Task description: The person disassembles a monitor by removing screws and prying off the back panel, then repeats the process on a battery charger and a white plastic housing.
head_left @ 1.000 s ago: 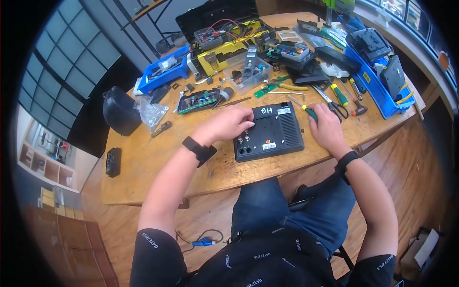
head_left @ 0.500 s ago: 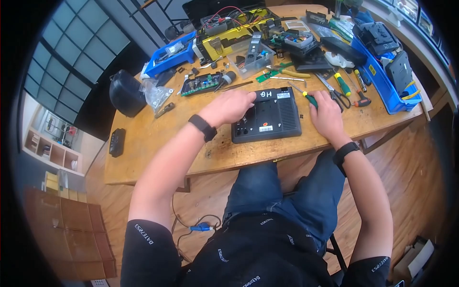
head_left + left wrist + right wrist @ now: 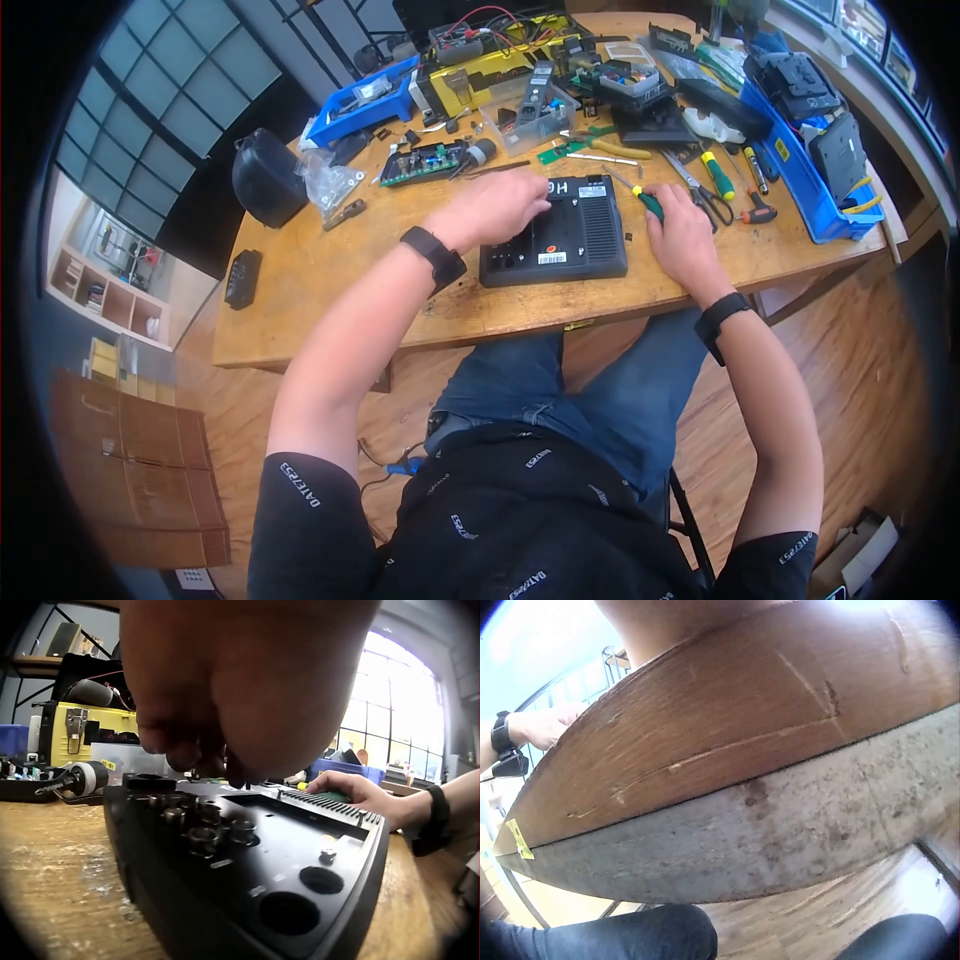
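Note:
A flat black device housing [image 3: 555,235] with slotted vents, a barcode label and white "HQ" lettering lies on the wooden bench. My left hand [image 3: 497,210] bends over its far left part, fingers curled down at the panel. In the left wrist view, metal round connectors [image 3: 202,838] stand below that hand [image 3: 247,682]; its fingertips are partly hidden, and I cannot tell whether they pinch anything. To the right of the housing, my right hand [image 3: 682,240] rests on the bench and holds a screwdriver [image 3: 650,204] with a green and yellow handle, its shaft pointing toward the housing.
Scissors [image 3: 712,200], another green-yellow screwdriver [image 3: 717,177] and an orange-black T-handled tool [image 3: 758,213] lie at the right, before a blue bin [image 3: 850,225]. Farther back are a circuit board [image 3: 420,165], a clear box [image 3: 515,138] and a yellow toolbox [image 3: 470,85]. A plastic bag [image 3: 325,185] sits left.
The head view has shifted, and the housing appears higher in it. My left fingers have moved slightly toward the far edge, near the lettering. The right hand stays on the screwdriver.

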`<state>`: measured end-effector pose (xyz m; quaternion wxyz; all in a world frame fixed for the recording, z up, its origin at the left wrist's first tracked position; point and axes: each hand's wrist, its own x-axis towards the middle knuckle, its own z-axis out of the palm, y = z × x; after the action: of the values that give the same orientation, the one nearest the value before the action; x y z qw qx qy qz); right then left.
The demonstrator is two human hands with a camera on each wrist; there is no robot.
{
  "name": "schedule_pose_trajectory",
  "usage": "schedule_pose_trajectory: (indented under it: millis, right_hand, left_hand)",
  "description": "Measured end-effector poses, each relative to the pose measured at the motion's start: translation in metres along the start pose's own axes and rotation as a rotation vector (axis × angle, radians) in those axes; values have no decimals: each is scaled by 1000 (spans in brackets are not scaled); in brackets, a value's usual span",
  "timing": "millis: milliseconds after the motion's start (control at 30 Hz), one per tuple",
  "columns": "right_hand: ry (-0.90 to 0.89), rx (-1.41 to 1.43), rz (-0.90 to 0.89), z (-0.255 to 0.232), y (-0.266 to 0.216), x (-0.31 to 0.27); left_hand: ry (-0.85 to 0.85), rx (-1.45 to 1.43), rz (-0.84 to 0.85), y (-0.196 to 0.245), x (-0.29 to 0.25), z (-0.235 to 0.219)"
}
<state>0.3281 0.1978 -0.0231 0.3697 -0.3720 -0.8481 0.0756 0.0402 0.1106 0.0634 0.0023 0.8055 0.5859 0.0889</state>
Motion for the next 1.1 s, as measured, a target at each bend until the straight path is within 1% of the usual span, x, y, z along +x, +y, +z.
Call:
schedule_pose_trajectory:
  millis: [67, 100, 167, 233, 433, 533, 633, 700, 833, 967, 1033, 1100]
  right_hand:
    - [-32, -26, 31, -1, -1, 0]
    - [-30, -33, 30, -2, -2, 1]
    - [-33, -20, 39, -3, -5, 0]
    - [-32, -22, 33, -3, -5, -1]
    - [-43, -31, 44, -4, -7, 1]
    - [-41, -22, 35, -3, -6, 2]
    - [-37, -18, 23, -3, -5, 4]
    - [-31, -10, 22, -1, -4, 4]
    - [-15, -5, 12, -2, -5, 2]
    - [-2, -7, 5, -3, -6, 1]
    - [-1, -15, 4, -2, -5, 1]
    - [2, -22, 0, -1, -5, 0]
  left_hand:
    - [-94, -41, 5, 4, 5, -3]
    - [-89, -43, 9, 4, 7, -4]
    - [-134, -43, -21, 2, 7, -2]
    - [-105, -74, -12, -1, 4, 0]
    - [-128, -142, -47, -7, 3, 3]
    - [-84, -199, -49, -10, 0, 3]
    - [-79, -228, -86, -12, 0, 8]
    - [-28, -240, -72, -13, 1, 11]
    - [-20, -191, -70, -14, 1, 15]
    - [26, -197, -76, -20, 6, 17]
    - [58, -246, -80, -15, 10, 11]
    - [49, -218, -70, -9, 13, 10]
